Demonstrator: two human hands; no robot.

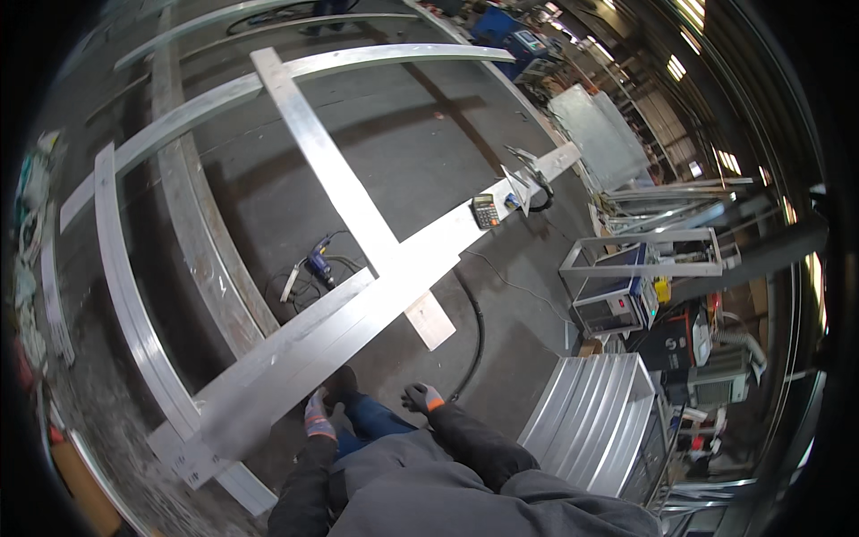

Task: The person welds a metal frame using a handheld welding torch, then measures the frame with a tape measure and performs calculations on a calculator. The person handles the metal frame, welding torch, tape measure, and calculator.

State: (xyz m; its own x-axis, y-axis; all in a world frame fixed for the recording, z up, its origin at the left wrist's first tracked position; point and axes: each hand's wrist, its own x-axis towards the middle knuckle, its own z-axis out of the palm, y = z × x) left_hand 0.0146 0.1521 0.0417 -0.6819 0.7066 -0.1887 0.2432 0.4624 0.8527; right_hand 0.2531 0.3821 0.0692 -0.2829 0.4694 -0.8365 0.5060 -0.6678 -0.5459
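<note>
My left hand (319,418), in a grey glove with an orange cuff, is at the near edge of a wide silver metal beam (313,345). Its thumb stands apart from the fingers, and I see nothing held; whether it touches the beam I cannot tell. My right hand (422,398), gloved with dark fingers, hangs to the right in front of my body. Its fingers are loosely bent, a little apart, with nothing visible in them. On the beam's far end lie a black calculator (484,211) and a metal square-like tool (517,190).
Crossbars (327,157) join the beam to a far rail (394,56), forming a large frame. A blue power drill (318,265) with cable lies on the floor beyond the beam. A pale board (430,320) sticks out beneath it. Stacked silver profiles (586,421) stand at my right.
</note>
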